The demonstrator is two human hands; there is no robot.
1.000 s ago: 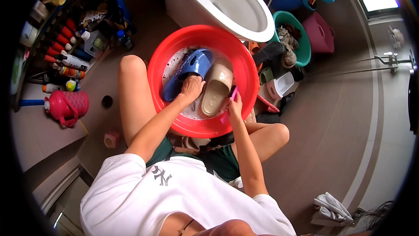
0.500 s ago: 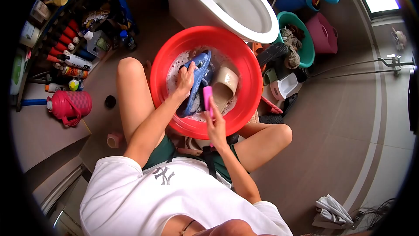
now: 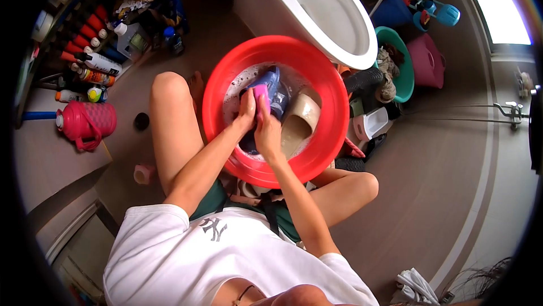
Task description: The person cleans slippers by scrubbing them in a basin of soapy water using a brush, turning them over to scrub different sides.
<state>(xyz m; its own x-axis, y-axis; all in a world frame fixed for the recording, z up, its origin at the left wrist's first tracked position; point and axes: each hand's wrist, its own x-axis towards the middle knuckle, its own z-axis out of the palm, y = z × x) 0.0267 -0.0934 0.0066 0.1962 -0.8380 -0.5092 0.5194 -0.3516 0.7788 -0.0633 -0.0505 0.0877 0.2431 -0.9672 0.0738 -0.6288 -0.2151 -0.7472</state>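
Soapy water fills the bottom of a red basin [image 3: 335, 114] between my knees. My left hand [image 3: 246, 109] grips a blue slipper [image 3: 270, 79], which is tilted at the left of the basin. A pink brush [image 3: 261, 95] is in my right hand [image 3: 268, 131] and lies against the blue slipper; its bristles are hidden. The two hands are close together. To their right a beige slipper [image 3: 304, 114] rests partly in the water, with its strap up.
Beyond the basin stands a white toilet [image 3: 334, 17]. At the right are a teal basin [image 3: 404, 74], a pink tub [image 3: 425, 60] and a white container [image 3: 371, 124]. Bottles fill a rack at the left, near a pink jug [image 3: 89, 125].
The blue slipper was first flat in the basin, then lifted and turned by my left hand. My right hand has brought the pink brush from the basin's right side onto it. The view has shifted.
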